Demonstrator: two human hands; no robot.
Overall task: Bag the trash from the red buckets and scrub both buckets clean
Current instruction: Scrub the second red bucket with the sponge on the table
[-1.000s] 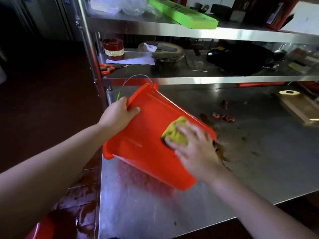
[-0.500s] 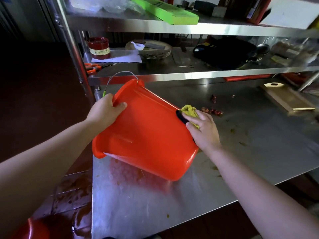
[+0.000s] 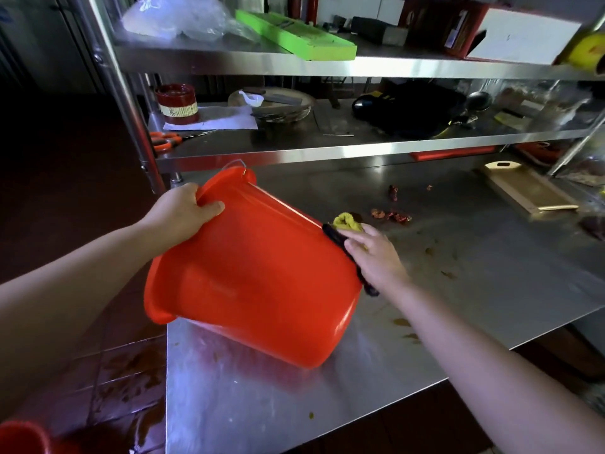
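A red bucket [image 3: 255,276] lies tilted on the steel table [image 3: 327,404], its mouth toward the left and its base toward the right. My left hand [image 3: 183,211] grips the rim near the wire handle. With flat fingers, my right hand [image 3: 376,257] presses a yellow sponge [image 3: 347,221] with a dark scrub side against the bucket's base. Part of a second red bucket [image 3: 19,437] shows on the floor at the bottom left corner.
Dried red scraps [image 3: 393,216] and brown smears lie on the table beyond the bucket. A wooden board [image 3: 527,191] sits at the far right. The shelf above holds orange scissors [image 3: 163,140], a red tin [image 3: 176,104] and plates. The floor tiles at the left are wet.
My right hand has slid the sponge from the bucket's side wall round to its base. The bucket has turned a little, and my left hand keeps its grip on the rim.
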